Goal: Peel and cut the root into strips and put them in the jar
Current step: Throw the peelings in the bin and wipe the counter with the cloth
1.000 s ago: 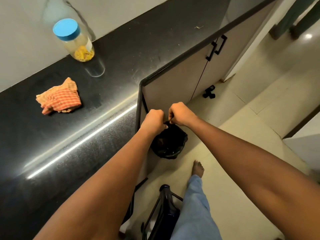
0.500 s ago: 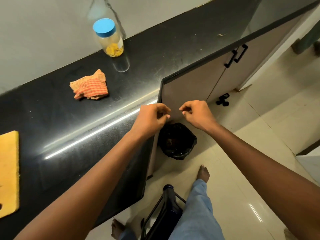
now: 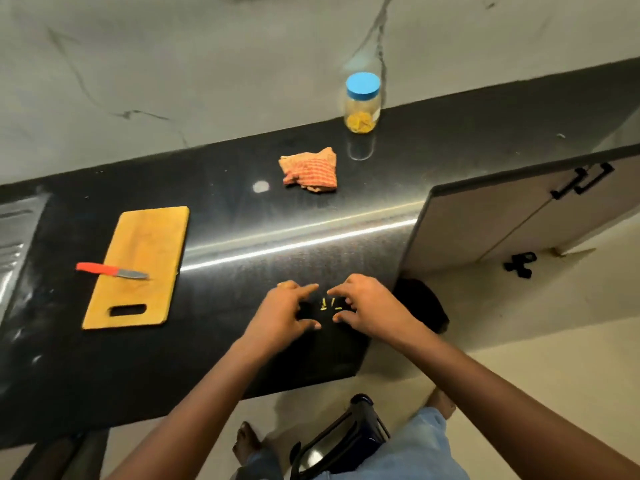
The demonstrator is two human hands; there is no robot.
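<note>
On the table (image 3: 225,306) we count one jar (image 3: 362,109) with one blue lid (image 3: 363,85), one checked cloth (image 3: 310,170), one cutting board (image 3: 145,244) and one knife (image 3: 114,270). Near the table's front edge we make out three small yellow strips (image 3: 322,303), perhaps a fourth; they are too small for a sure count. We count two grips, the left grip (image 3: 284,313) and the right grip (image 3: 367,303). Two cabinet handles (image 3: 581,180) show, and on the floor (image 3: 519,341) one black bin (image 3: 420,306) and two bare feet (image 3: 246,441).

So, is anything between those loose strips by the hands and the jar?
Yes: the blue lid sits on the jar. The checked cloth lies just left of the line from the strips.
</note>
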